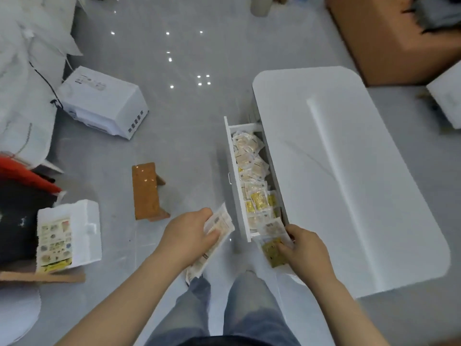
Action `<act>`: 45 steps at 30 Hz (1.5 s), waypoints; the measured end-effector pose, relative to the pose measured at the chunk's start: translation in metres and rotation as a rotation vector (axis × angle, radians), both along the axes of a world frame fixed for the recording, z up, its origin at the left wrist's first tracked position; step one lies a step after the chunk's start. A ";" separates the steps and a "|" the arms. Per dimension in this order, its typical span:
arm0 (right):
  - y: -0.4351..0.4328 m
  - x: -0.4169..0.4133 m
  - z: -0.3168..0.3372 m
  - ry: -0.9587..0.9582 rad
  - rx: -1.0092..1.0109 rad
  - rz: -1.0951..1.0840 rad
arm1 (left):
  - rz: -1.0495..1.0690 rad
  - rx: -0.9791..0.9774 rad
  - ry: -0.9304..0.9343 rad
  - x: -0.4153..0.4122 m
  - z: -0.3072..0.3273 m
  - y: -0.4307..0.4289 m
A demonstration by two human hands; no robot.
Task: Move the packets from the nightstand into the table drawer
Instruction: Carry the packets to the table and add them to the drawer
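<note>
The left hand (192, 236) grips a stack of packets (220, 227), fingers curled round it, just outside the near corner of the drawer (234, 186). We cannot count that stack, as its packets overlap. The right hand (305, 248) pinches two packets (273, 249), one pale and one yellow-green, at the drawer's near end. We record one drawer, standing open from the left edge of one white table (349, 171). A loose layer of packets (252, 171) lies in it from far end to near end. The pale ones lie mostly at the far end and several yellow ones toward the near end. They number well over a dozen, but the exact count is not readable. On the floor we note one small wooden stool (147, 191), one white appliance (102, 101) and one foam box (86, 233).
</note>
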State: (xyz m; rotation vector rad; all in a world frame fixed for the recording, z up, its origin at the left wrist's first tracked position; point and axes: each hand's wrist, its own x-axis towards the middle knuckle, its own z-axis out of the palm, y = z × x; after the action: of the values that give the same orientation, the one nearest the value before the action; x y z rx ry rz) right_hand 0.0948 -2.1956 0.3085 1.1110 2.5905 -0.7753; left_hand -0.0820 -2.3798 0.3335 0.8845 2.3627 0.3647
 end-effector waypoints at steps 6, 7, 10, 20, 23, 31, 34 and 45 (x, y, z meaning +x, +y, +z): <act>-0.013 -0.008 0.000 -0.016 -0.004 -0.195 | -0.214 -0.040 -0.004 -0.039 -0.011 0.027; -0.012 -0.010 0.000 -0.019 -0.008 -0.227 | -0.240 -0.042 -0.014 -0.043 -0.013 0.033; -0.004 -0.013 -0.005 -0.040 -0.012 -0.319 | -0.317 -0.060 -0.040 -0.055 -0.020 0.059; 0.039 -0.040 -0.041 -0.078 -0.157 -0.565 | -0.479 -0.135 -0.053 -0.107 -0.044 0.145; 0.049 -0.049 -0.049 -0.115 -0.186 -0.591 | -0.485 -0.138 -0.096 -0.116 -0.054 0.168; 0.069 -0.068 -0.092 -0.161 -0.223 -0.737 | -0.460 -0.195 -0.263 -0.139 -0.116 0.221; 0.076 -0.077 -0.120 -0.142 -0.245 -0.861 | -0.494 -0.264 -0.257 -0.149 -0.153 0.241; 0.099 -0.093 -0.253 -0.137 -0.319 -1.052 | -0.580 -0.348 -0.246 -0.174 -0.282 0.273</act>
State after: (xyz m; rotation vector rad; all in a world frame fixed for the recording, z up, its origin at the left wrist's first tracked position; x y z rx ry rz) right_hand 0.0022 -2.0968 0.0555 2.2854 1.5398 -1.1626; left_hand -0.2558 -2.1070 0.0514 1.2128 1.7695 -0.1609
